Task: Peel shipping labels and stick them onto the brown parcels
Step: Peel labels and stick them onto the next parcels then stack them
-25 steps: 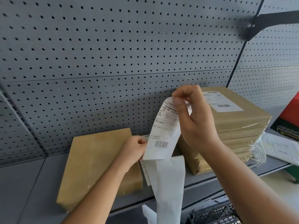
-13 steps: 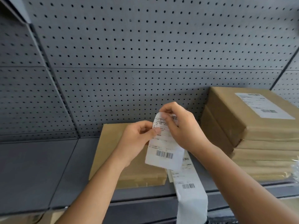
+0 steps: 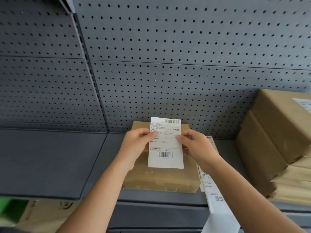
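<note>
Half a second ago we had the label (image 3: pixel 165 143) curled between our fingers, pinched near its top; now it is spread flat with its print facing us, barcodes at top and bottom. Our left hand (image 3: pixel 136 145) pinches its left edge and our right hand (image 3: pixel 196 147) pinches its right edge, thumbs on the printed face. It has moved over the single brown parcel (image 3: pixel 161 180), which lies on the grey shelf (image 3: pixel 50 162) against the pegboard wall (image 3: pixel 168 47); we cannot tell whether the label touches the parcel's top. The label strip (image 3: pixel 217 204) now lies just right of the parcel, under our right wrist, and hangs over the shelf's front edge. The stack of parcels (image 3: pixel 277 140) sits further toward the right edge of view than before, its top one already bearing a label. Below the shelf at lower left is a cardboard box (image 3: pixel 43 214); its contents cannot be seen.
</note>
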Demonstrator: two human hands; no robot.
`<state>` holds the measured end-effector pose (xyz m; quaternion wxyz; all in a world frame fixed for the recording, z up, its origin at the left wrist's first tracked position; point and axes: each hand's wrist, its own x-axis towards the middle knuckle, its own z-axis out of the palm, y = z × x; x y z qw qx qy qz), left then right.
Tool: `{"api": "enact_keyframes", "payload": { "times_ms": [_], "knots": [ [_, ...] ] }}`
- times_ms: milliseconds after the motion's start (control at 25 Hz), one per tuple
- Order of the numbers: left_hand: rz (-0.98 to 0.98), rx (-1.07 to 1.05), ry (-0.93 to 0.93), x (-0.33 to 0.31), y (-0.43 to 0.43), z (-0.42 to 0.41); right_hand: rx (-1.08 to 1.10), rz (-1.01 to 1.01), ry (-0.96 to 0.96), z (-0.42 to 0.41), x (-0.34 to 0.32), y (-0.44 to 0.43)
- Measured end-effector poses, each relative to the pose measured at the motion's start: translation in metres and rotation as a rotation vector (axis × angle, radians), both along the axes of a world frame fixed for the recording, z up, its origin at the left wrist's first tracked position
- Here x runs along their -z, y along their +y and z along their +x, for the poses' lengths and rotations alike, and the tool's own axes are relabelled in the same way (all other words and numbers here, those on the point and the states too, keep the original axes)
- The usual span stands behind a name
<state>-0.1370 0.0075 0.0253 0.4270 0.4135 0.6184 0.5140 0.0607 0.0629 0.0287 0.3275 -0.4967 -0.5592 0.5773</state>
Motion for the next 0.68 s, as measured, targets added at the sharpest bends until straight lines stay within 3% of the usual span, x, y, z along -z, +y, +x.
{"api": "enact_keyframes", "payload": {
  "times_ms": [80, 360, 680],
  "knots": [
    [-0.019, -0.004, 0.078, 0.007, 0.002, -0.007, 0.024, 0.013, -0.02, -0.007, 0.007, 0.002],
    [-0.051, -0.021, 0.42, 0.024, 0.018, -0.018, 0.095, 0.21, -0.355, -0.03, 0.022, 0.013],
    [-0.098, 0.013, 0.645, 0.028, 0.031, -0.015, 0.105, 0.293, -0.513, -0.035, 0.031, 0.014]
  ]
}}
